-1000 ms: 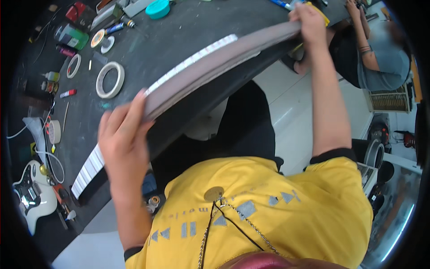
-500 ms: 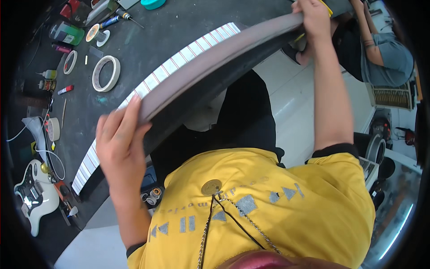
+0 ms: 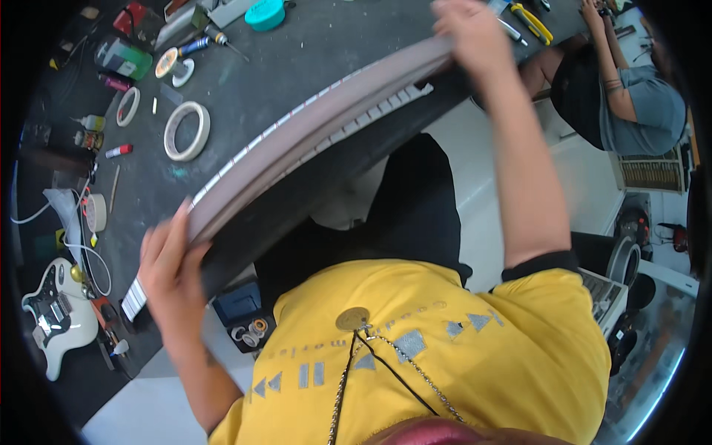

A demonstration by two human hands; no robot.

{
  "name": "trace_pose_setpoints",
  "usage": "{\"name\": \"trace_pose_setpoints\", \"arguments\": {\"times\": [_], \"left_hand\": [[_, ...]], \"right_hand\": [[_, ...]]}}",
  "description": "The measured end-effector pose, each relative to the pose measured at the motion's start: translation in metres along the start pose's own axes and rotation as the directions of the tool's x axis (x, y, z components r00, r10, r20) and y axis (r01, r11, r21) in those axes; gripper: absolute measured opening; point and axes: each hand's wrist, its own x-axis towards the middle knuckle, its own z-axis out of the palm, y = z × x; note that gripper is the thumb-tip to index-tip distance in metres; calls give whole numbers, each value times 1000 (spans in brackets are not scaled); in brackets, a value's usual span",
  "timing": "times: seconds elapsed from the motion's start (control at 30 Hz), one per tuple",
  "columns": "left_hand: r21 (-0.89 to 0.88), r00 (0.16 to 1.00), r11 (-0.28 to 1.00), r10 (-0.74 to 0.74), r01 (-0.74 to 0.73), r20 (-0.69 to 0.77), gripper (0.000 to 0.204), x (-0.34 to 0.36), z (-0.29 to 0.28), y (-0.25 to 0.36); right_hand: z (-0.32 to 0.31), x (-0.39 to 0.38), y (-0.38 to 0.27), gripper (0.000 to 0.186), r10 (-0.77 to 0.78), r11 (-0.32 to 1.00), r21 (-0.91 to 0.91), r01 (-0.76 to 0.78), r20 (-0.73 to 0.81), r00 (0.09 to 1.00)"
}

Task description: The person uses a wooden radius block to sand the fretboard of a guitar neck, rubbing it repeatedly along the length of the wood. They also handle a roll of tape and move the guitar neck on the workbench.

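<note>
A long grey-brown bar [image 3: 319,133] spans the view slantwise, bowed by the lens. My left hand [image 3: 170,263] grips its near left end, fingers closed over it. At the far right end my right hand [image 3: 475,37], smeared by motion, is wrapped round the bar. Under the bar lies a long strip covered in white pieces with thin cross lines [image 3: 135,299], resembling a taped guitar fretboard. Parts of the strip show along both long sides of the bar and beyond my left hand; the bar hides the rest.
The dark workbench [image 3: 245,96] holds a masking tape roll [image 3: 187,131], a solder spool [image 3: 174,67], a screwdriver [image 3: 226,42], a teal bowl [image 3: 264,13] and yellow-handled pliers [image 3: 532,24]. A white guitar body [image 3: 61,319] lies at left. Another person [image 3: 638,104] sits at far right.
Both hands have moved the bar left along the strip. The bar now lies across the strip's middle, with white pieces showing on its near side too.
</note>
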Motion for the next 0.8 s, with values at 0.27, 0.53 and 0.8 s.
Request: {"name": "trace_pose_setpoints", "arguments": {"times": [0.27, 0.53, 0.8], "left_hand": [[1, 998, 998, 68, -68, -14, 54, 15, 13, 9], [-8, 992, 993, -117, 117, -50, 55, -58, -43, -86], [3, 985, 988, 153, -154, -79, 58, 50, 48, 40]], "right_hand": [[-25, -10, 16, 36, -3, 996, 88, 15, -131, 991], [31, -50, -53, 40, -119, 986, -101, 131, 115, 986], [-58, 60, 51, 30, -18, 1000, 1, 18, -16, 1000]]}}
